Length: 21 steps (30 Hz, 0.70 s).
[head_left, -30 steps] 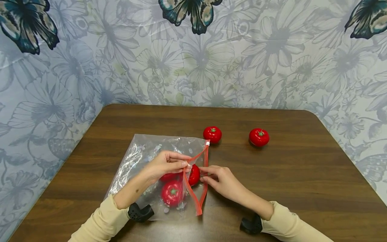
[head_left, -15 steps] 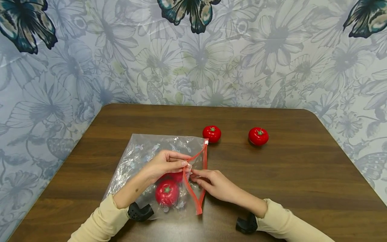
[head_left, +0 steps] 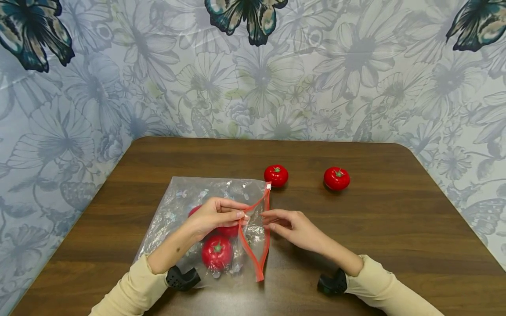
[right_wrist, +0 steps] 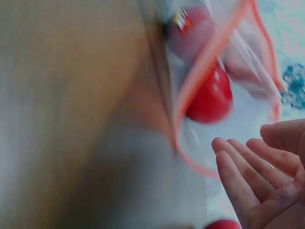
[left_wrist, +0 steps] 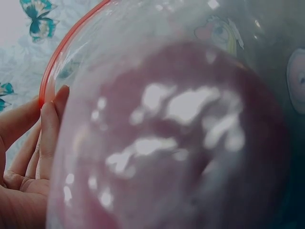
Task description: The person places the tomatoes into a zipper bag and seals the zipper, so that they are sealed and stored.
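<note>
A clear zip bag point(head_left: 189, 193) with an orange zip edge lies on the table, its mouth gaping to the right. Inside are red tomatoes: one in front point(head_left: 217, 253), others partly hidden behind my left hand point(head_left: 215, 217), which pinches the upper orange edge between thumb and fingers. In the left wrist view the plastic and a blurred reddish shape fill most of the picture. My right hand point(head_left: 292, 228) is at the mouth, fingers extended and holding nothing. The right wrist view shows a tomato point(right_wrist: 209, 98) just inside the orange rim, apart from the right fingertips.
Two loose tomatoes stand on the brown wooden table point(head_left: 379, 228): one point(head_left: 276, 176) by the bag's top right corner, the other point(head_left: 337, 178) farther right. Behind the table is a flowered wall point(head_left: 284, 101) with butterfly decorations.
The right hand has pushed a tomato from the mouth deeper into the bag, released it and drawn back right. Bagged tomatoes have shifted left. The left hand keeps its pinch on the edge.
</note>
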Each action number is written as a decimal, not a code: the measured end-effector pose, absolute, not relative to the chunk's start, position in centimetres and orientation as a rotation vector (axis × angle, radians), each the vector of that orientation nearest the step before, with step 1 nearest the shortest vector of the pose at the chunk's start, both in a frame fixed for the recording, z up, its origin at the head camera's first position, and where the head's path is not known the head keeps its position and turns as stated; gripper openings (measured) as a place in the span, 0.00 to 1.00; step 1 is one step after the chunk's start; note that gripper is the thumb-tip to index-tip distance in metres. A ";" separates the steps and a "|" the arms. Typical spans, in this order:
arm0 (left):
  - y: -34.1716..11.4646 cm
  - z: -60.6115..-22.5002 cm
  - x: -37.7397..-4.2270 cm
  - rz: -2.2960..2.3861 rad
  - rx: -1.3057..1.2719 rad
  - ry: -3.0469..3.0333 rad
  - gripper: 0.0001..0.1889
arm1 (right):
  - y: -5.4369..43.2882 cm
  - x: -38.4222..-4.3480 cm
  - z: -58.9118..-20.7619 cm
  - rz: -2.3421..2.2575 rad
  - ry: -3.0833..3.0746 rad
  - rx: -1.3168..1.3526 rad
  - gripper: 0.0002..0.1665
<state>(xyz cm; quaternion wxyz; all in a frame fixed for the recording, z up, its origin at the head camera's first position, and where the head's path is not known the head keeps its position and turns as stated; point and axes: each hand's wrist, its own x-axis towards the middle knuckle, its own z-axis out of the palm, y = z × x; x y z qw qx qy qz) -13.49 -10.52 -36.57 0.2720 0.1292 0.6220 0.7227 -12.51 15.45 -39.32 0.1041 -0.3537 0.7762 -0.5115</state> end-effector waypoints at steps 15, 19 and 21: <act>-10.4 -36.7 -13.5 1.959 0.340 1.671 0.19 | 23.5 -15.2 -36.9 -1.512 2.946 -0.700 0.17; -10.4 -36.6 -13.5 1.953 0.341 1.676 0.19 | 25.4 -16.2 -37.1 -1.417 3.128 -0.602 0.27; -10.4 -36.6 -13.5 1.948 0.339 1.679 0.19 | 26.2 -16.7 -37.4 -1.384 3.167 -0.553 0.35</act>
